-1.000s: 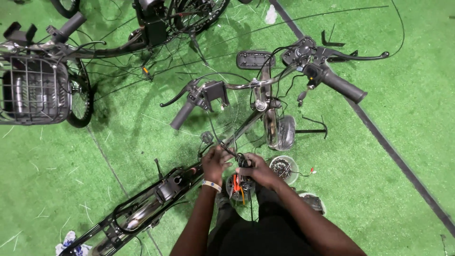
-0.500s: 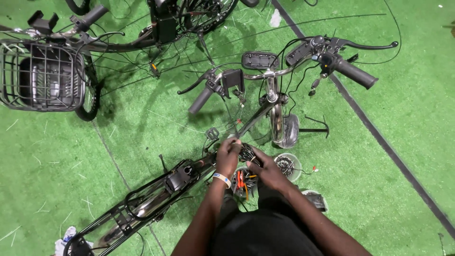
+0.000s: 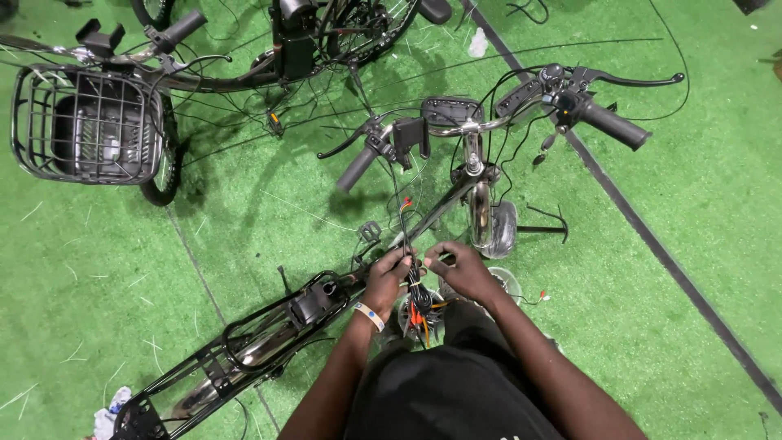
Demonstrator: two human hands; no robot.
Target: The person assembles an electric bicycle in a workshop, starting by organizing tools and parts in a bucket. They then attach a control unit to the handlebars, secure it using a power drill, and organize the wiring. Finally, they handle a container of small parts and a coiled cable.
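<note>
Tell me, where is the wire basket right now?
In the head view, the wire basket sits at the upper left on the green turf, mounted beside another bike's front wheel, far from both hands.

The floor [image 3: 244,236] is covered in green artificial turf, crossed by a dark strip [image 3: 652,236] running diagonally from the top centre to the lower right. A stripped bicycle frame [image 3: 269,334] lies on it, its handlebar [image 3: 481,122] toward the top. A second bicycle [image 3: 244,65] with a wire basket [image 3: 85,126] lies at the upper left. Thin black cables [image 3: 309,114] trail over the turf between them. A crumpled white scrap [image 3: 478,42] lies near the strip, and another [image 3: 108,415] at the lower left.
</note>
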